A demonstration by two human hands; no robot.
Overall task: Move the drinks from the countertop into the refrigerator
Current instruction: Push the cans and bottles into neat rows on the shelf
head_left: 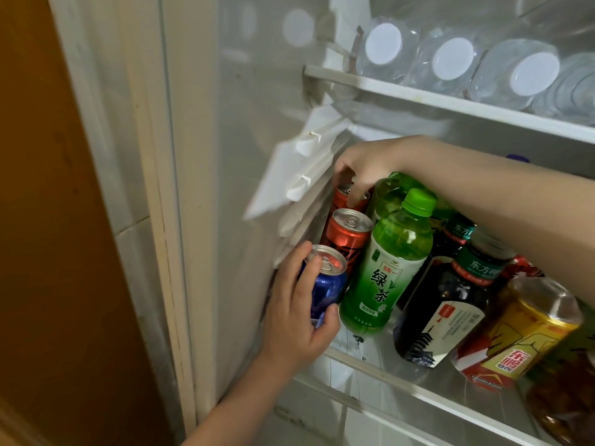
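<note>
Head view: left hand (301, 312) grips blue can (325, 289); right hand (365, 165) reaches across, pinching rear red can (341, 197).

I saw three cans in a file along the left wall of the lower shelf (418, 392). The front can (325, 286) sat at the shelf's edge in my left hand (299, 320). The middle can (349, 236) was just behind it, and my right hand (363, 164) gripped the rear can (344, 196) from above. The tea bottle (386, 272) stood just right of the cans, with the other bottles (450, 313) further right. Water bottles (450, 59) lay side by side on the upper shelf (450, 99).
</note>
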